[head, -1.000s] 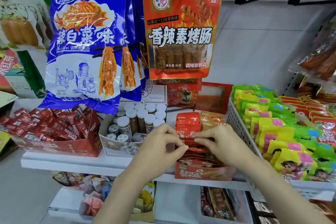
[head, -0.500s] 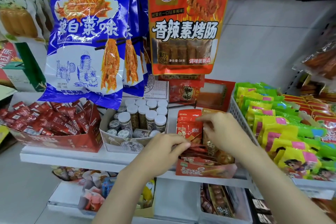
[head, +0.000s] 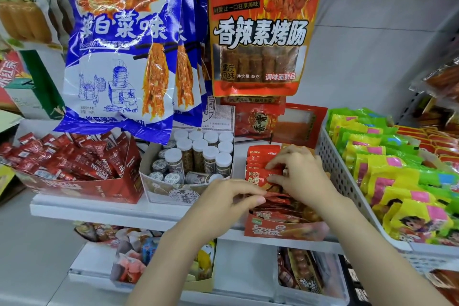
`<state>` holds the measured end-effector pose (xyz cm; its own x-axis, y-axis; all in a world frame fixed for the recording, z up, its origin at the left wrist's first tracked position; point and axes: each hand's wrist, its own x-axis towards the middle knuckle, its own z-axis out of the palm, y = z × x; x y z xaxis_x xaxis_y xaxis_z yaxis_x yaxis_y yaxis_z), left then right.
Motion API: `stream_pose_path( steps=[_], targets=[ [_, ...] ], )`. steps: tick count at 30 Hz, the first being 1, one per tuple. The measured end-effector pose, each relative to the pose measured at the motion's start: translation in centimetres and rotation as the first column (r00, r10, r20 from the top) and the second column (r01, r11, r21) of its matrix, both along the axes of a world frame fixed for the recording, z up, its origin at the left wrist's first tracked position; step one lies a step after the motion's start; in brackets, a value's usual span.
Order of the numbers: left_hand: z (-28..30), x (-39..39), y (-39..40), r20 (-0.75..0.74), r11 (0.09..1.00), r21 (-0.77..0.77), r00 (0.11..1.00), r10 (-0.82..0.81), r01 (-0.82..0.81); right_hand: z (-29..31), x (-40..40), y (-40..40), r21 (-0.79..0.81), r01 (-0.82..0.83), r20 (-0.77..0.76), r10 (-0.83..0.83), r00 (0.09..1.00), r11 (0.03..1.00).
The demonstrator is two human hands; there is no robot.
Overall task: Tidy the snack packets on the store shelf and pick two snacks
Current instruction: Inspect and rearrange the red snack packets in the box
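A red cardboard display box [head: 285,231] sits on the white shelf [head: 99,208], filled with small red snack packets [head: 259,154] standing in a row. My right hand [head: 298,174] reaches into the box from the right, its fingers curled and pinching the upright red packets near the middle of the row. My left hand [head: 223,204] rests at the box's left front edge, fingertips pinching the flat packets lying at the front. The packets under both hands are partly hidden.
A box of white-capped jars [head: 198,156] stands left of the snack box, and a red box of coffee sachets [head: 74,164] further left. A white perforated basket [head: 335,169] of yellow-green packets is on the right. Blue bags [head: 124,45] and an orange bag [head: 260,27] hang above.
My right hand has shifted slightly forward along the row of upright packets. My left hand moved right onto the front packets. The camera has come closer to the shelf.
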<state>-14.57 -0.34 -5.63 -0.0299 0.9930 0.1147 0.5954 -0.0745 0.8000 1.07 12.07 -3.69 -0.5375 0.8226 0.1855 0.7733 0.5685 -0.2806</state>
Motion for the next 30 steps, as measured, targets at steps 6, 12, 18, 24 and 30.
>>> stream_pose_path(
  steps=[6,12,18,24,30],
  targets=[
    [0.2,0.0,-0.2,0.012,1.0,0.007,1.0,-0.006,0.006,0.1,0.0,-0.1,-0.09,0.001,-0.055,-0.006,0.998,0.996],
    [0.3,0.2,-0.5,-0.004,0.999,0.036,1.0,0.012,-0.012,1.5,0.3,-1.0,0.076,-0.089,-0.249,0.106,0.963,0.993],
    [0.2,0.0,-0.4,-0.197,0.995,-0.081,0.978,-0.07,0.055,6.0,1.8,-1.3,0.247,-0.083,-0.442,0.188,0.877,0.965],
    [1.3,-0.1,-0.8,0.157,0.995,0.013,0.983,0.094,-0.098,7.5,3.2,-1.5,0.152,0.015,-0.635,0.086,0.767,0.988],
    [2.8,0.6,-0.8,0.541,0.979,0.06,0.831,0.132,-0.194,9.5,4.2,-1.9,-0.033,-0.148,-0.793,0.064,0.606,0.989]
  ],
)
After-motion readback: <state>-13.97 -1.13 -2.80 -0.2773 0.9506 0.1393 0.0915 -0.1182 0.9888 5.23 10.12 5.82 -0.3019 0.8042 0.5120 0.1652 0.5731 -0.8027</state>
